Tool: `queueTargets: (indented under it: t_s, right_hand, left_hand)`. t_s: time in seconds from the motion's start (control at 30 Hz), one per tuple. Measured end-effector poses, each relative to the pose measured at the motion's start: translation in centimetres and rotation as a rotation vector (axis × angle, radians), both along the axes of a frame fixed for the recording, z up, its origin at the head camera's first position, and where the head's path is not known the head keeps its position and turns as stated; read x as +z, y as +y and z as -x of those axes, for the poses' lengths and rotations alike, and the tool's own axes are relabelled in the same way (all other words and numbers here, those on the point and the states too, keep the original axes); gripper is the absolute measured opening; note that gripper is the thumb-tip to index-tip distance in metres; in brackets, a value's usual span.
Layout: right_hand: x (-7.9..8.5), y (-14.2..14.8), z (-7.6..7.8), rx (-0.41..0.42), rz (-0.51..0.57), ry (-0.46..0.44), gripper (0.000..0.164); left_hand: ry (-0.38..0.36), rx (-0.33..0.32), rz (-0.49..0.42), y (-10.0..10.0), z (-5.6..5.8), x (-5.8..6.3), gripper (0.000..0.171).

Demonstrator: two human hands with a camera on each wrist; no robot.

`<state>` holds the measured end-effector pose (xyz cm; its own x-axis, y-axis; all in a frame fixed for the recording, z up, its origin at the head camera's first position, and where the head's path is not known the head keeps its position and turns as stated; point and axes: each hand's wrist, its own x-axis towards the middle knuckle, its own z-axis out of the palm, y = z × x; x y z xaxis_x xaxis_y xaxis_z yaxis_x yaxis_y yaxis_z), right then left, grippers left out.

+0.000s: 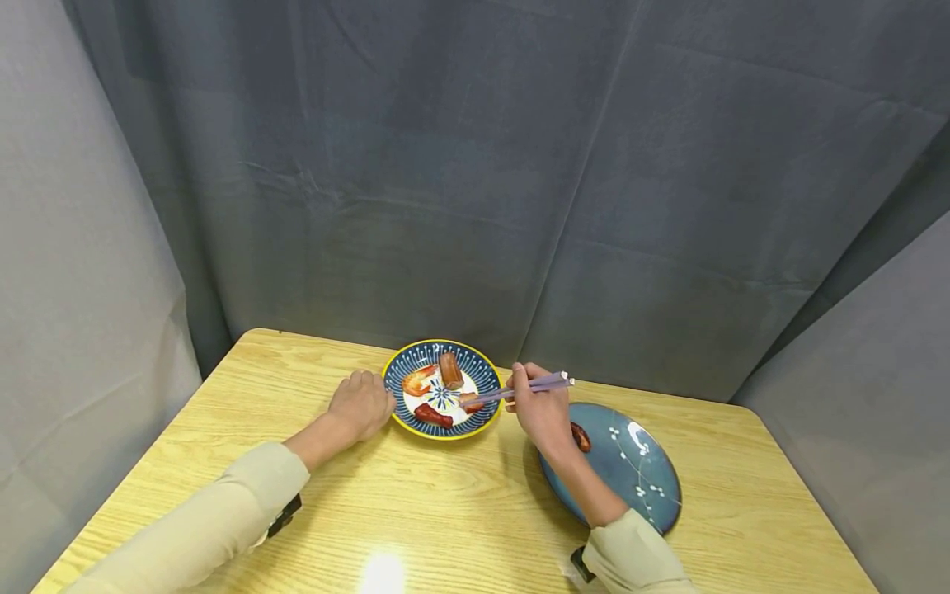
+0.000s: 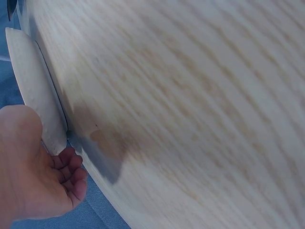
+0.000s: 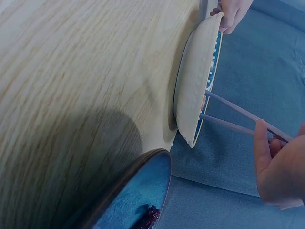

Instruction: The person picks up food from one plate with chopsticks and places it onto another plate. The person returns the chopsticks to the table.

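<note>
The patterned plate (image 1: 404, 415), dark blue and white with a yellow rim, bears several food pieces: a brown sausage-like piece (image 1: 449, 371), an orange wing-shaped piece (image 1: 418, 381), a dark red drumstick (image 1: 433, 416) and a reddish-brown piece (image 1: 470, 403). My left hand (image 1: 363, 405) grips this plate's left rim with curled fingers, thumb at the edge. Purple chopsticks (image 1: 545, 384) are held in my right hand (image 1: 540, 410), above the plate's right side. Their tips reach over the rim and lie right at the reddish-brown piece. In the right wrist view the plate's pale outer wall (image 3: 195, 81) hides the food.
A larger blue plate (image 1: 631, 470) with white blossoms stands to the right, partly under my right forearm. On it lies a dark red curved food piece (image 1: 580, 437). The wooden table (image 1: 445, 503) ends at a grey curtain (image 1: 416, 181) behind the plates.
</note>
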<state>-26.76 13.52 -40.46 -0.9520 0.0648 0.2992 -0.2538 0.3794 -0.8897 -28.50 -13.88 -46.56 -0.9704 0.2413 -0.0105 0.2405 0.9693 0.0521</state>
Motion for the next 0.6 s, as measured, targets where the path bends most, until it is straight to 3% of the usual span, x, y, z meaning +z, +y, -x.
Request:
queueTargets:
  t_s: [0.6]
  right_hand:
    - [0.48, 0.72, -0.33, -0.025, -0.011, 0.068, 0.038]
  left_hand:
    - [0.019, 0.017, -0.037, 0.19, 0.04, -0.18, 0.035]
